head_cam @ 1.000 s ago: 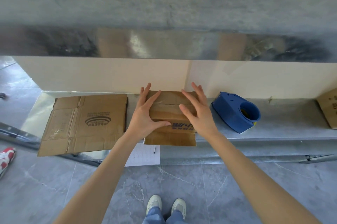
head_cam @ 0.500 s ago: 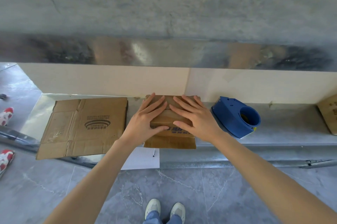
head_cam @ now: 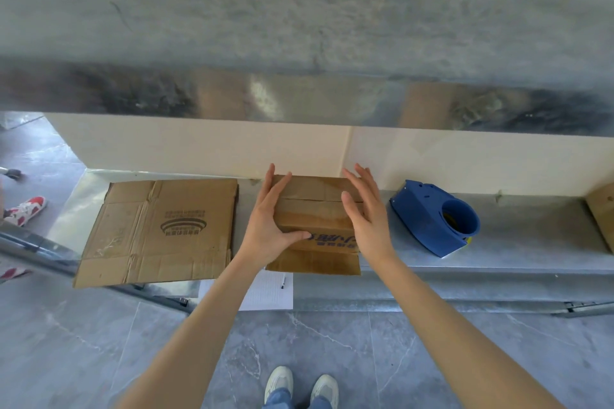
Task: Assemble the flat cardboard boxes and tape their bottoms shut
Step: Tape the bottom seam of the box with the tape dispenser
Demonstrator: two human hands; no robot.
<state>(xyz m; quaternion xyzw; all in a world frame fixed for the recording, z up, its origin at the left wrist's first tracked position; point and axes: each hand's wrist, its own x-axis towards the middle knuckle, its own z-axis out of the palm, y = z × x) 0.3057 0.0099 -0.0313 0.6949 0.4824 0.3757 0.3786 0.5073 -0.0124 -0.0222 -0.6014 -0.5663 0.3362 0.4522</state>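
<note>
Head view: your left hand (head_cam: 270, 222) and right hand (head_cam: 370, 222) flank the small cardboard box (head_cam: 315, 205), which sits on the metal ledge (head_cam: 518, 242) with its far edge by the cream wall (head_cam: 199, 146).

Your left fingers (head_cam: 269, 185) lie straight along the box's left side. The thumb is spread away from them across the near face, its tip just beside the blue print. They press rather than curl, so nothing is pinched.

Your right fingers (head_cam: 365, 185) are straight and slightly fanned, standing at the box's right edge with the palm turned towards the box. Whether they actually touch the cardboard cannot be told. That hand has hold of nothing.

Between your two sets of fingers the top flaps lie folded down, with a seam running across from one hand to the other. One flap juts towards you past your wrists, over the ledge's front edge.

Outboard of your left fingers, a flattened cardboard box (head_cam: 159, 229) lies printed side up. Outboard of your right fingers, near but apart, rests the blue tape dispenser (head_cam: 428, 219). Below your left wrist, a lined sheet of paper (head_cam: 272, 292) hangs under the ledge.
</note>
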